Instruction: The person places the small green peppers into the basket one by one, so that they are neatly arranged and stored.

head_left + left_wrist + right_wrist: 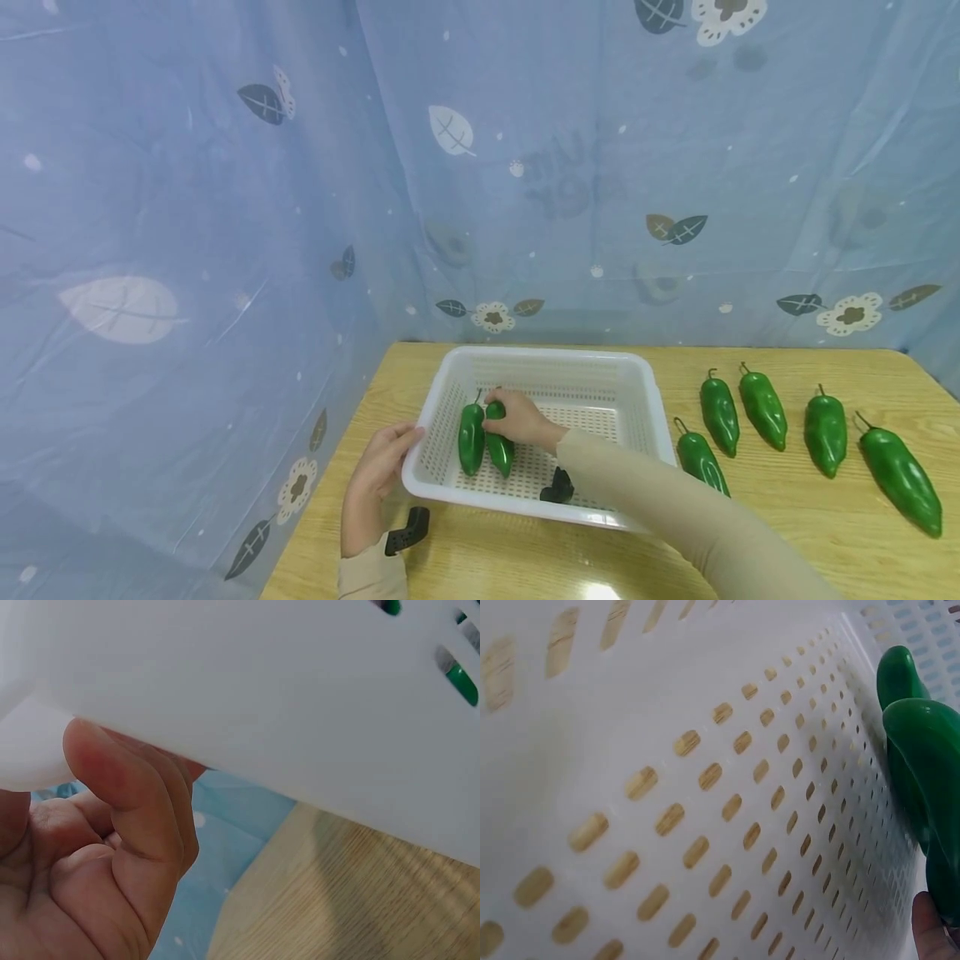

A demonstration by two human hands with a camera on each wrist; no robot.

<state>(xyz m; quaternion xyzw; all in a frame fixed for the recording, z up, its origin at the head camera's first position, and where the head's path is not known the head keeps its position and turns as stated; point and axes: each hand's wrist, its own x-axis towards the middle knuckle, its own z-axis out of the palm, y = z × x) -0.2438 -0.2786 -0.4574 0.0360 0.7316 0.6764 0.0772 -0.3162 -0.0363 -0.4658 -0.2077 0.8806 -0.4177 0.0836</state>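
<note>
A white perforated plastic basket stands on the wooden table. My left hand grips its left rim; in the left wrist view the curled fingers reach up under the edge. Inside, on the left, lie two green peppers with dark stems. The left pepper rests on the basket floor. With thumb and fingers, my right hand holds the upper part of the other pepper beside it. In the right wrist view, the nearer pepper has a fingertip against it and partly covers the one behind.
Several more green peppers lie on the table right of the basket, one pepper close to its right wall. Black devices sit at both wrists. Blue patterned cloth hangs behind and at the left of the wooden table.
</note>
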